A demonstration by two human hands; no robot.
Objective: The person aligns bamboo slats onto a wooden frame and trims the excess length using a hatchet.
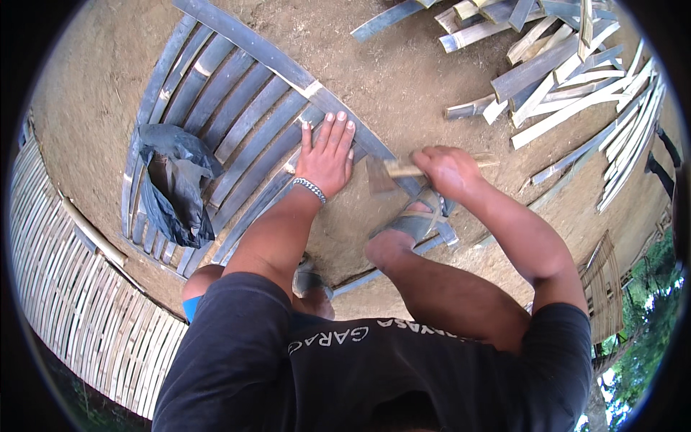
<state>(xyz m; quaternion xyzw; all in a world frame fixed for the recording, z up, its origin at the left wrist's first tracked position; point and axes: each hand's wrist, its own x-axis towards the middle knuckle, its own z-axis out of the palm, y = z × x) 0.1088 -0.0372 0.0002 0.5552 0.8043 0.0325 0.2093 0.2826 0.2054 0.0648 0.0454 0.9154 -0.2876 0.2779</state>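
A panel of grey bamboo slats (pixel 241 119), fixed side by side to a crosspiece along the far edge, lies on the dirt to my left. My left hand (pixel 325 158) rests flat on its right part, fingers stretched toward that crosspiece. In my right hand (pixel 448 171) is a hammer-like tool (pixel 400 168) with a pale wooden handle. Its broad brownish head is blurred and hangs over the panel's right corner, just right of my left hand; whether it touches the bamboo I cannot tell. On the panel's left side sits a crumpled black plastic bag (pixel 176 191), its mouth open.
Split bamboo pieces (pixel 536 68) are heaped at the far right, with long pale strips (pixel 633 144) beside them. A slatted bamboo surface (pixel 72 281) curves along the left edge. My sandalled right foot (pixel 407 223) stands close to the panel's right corner.
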